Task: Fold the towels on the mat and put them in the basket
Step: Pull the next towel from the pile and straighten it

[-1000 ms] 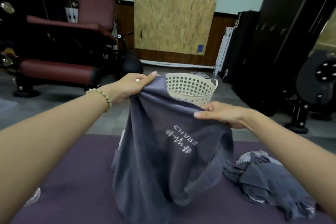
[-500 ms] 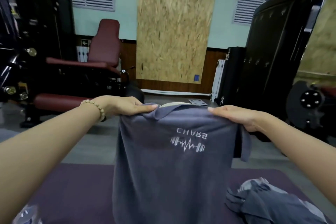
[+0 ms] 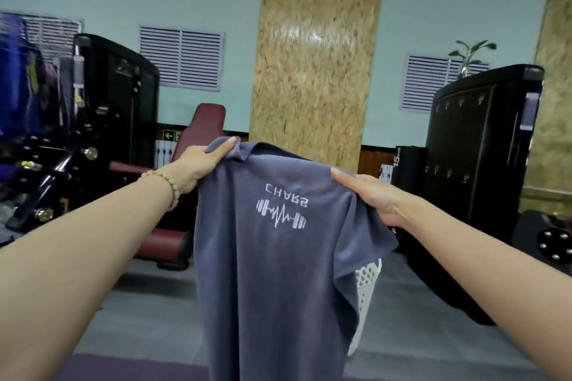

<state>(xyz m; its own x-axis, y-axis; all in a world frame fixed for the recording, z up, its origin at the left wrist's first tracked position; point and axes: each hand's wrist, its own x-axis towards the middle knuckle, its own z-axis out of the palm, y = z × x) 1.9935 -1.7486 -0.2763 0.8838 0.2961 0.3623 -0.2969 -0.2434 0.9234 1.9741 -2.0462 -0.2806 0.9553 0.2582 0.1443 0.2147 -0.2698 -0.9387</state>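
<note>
Holding the towel (image 3: 272,272) up by its top edge, the left hand (image 3: 201,161) pinches one corner and the right hand (image 3: 371,195) grips the other. The cloth hangs free below both. The basket (image 3: 368,278) peeks out below the right hand, behind the towel. This looks like the spreading-out step before a first fold. Next, the corners should meet evenly, or the towel should go down flat on the mat (image 3: 123,371) below the left hand.

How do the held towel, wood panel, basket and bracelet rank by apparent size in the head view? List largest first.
1. towel (nearer, so inflated)
2. wood panel
3. basket, only a sliver showing behind the towel
4. bracelet
</note>
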